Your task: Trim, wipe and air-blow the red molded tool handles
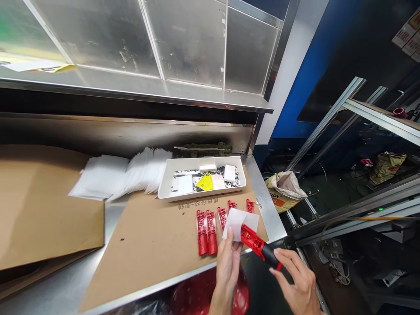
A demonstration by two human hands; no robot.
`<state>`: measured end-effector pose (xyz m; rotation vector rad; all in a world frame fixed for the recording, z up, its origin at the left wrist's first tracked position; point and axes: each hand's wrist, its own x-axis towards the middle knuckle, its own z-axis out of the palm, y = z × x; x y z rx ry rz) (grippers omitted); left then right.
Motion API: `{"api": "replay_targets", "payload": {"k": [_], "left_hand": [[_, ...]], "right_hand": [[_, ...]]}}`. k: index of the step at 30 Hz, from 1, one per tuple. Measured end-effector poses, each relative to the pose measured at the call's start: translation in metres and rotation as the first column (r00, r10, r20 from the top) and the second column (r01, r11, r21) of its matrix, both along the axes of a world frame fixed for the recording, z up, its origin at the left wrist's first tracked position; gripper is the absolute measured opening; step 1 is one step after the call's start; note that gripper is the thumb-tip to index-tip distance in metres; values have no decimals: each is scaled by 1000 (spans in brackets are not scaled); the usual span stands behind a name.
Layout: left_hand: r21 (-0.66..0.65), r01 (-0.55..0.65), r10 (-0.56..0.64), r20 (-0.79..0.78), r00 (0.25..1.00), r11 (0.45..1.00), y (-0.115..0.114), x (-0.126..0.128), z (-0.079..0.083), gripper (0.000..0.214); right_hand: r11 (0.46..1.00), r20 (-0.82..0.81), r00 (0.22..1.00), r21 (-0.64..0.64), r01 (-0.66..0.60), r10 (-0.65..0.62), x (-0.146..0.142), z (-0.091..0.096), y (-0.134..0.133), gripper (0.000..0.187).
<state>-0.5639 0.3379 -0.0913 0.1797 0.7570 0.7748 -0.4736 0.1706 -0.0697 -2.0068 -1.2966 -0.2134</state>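
My left hand [229, 253] pinches a thin white sheet [234, 221] over the front right part of the cardboard. Between the fingers of my right hand [297, 280] is the black end of a red plastic housing [252, 239], tilted, with its red ribbed end against the sheet. Just left of my left hand, two red housings [206, 234] lie side by side on the cardboard. Several more red housings [222, 215] lie behind the sheet, partly hidden by it.
A white tray [162, 190] holds small black bits, white pads and a yellow label. Fanned white sheets [144, 170] lie left of it, beside a large cardboard box [52, 210]. Flat cardboard [147, 245] covers the metal bench. A metal rack [328, 122] and a sack [285, 188] stand to the right.
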Motion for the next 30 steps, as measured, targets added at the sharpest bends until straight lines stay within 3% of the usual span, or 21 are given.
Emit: {"api": "replay_targets", "payload": {"k": [7,11,16,19,22,27,30], "left_hand": [[57,134,-139,87,987,989,-21,3,-8,45],[88,184,-194,123,973,979,-30,-6,-16,46],[49,226,-230,149,962,973,-28,-30,-22,55],[-74,178,-157,230,960,981,-25,-37,-21,44],[-212,74,-13,278,961,974,-27,-36,-19,19],[-362,26,97,316,944,932,-45,-36,-19,18],[-407,28,144,386,911,913,-66,-46,-18,15]], "right_hand": [[999,17,1000,-33,12,-12,-1,10,16,27],[996,-100,994,-84,44,-53,-6,14,19,30],[981,-282,958,-195,-1,-55,-9,23,21,32],[971,-319,947,-237,-32,-47,-13,23,26,32],[957,-249,968,-282,-71,-2,-19,19,35,39],[932,-125,986,-331,-145,109,-22,11,46,52],[916,-53,985,-361,-174,166,-17,-5,43,55]]}}
